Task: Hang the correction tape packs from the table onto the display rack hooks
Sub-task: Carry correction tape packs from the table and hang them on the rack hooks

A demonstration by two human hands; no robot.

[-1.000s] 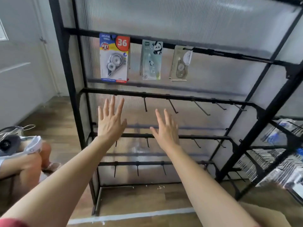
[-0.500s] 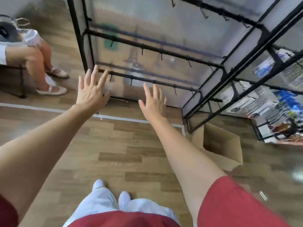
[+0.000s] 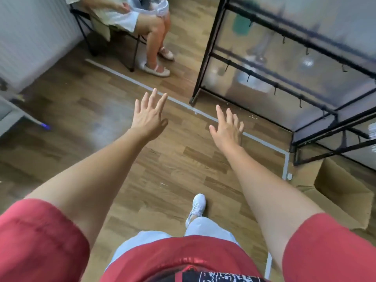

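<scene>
Centre of frame, head view: my left hand (image 3: 147, 117), fingers straight and spread wide, back toward the camera, holding nothing, raised over the wooden floor (image 3: 91, 110).

Right of centre: my right hand (image 3: 226, 131), likewise wide with fingers straight, holding nothing, apart from the left hand and nearer the rack.

Upper right of frame: display rack (image 3: 204, 64), black metal frame standing on the floor, with horizontal bars before a translucent ribbed panel (image 3: 264, 47). Both hands are well apart from it.

On those bars: hooks (image 3: 275, 90), short and black, pointing down and out. The ones I can make out carry nothing; the picture is blurred here.

Correction tape packs: I cannot tell where they are from this view.

Far right edge: something white (image 3: 373, 129) on the adjoining frame, too blurred to identify.

Lower right: cardboard box (image 3: 341, 200), open, lying on the floor just beside the rack's foot.

Across the floor, upper left to right: white line (image 3: 126, 77), running past the rack's corner foot.

Top centre: seated person (image 3: 154, 27), legs and pale shoes showing, on a black-legged chair (image 3: 133, 58).

Bottom of frame: my red sleeves (image 3: 40, 237), pale trousers and one white shoe (image 3: 198, 203).
</scene>
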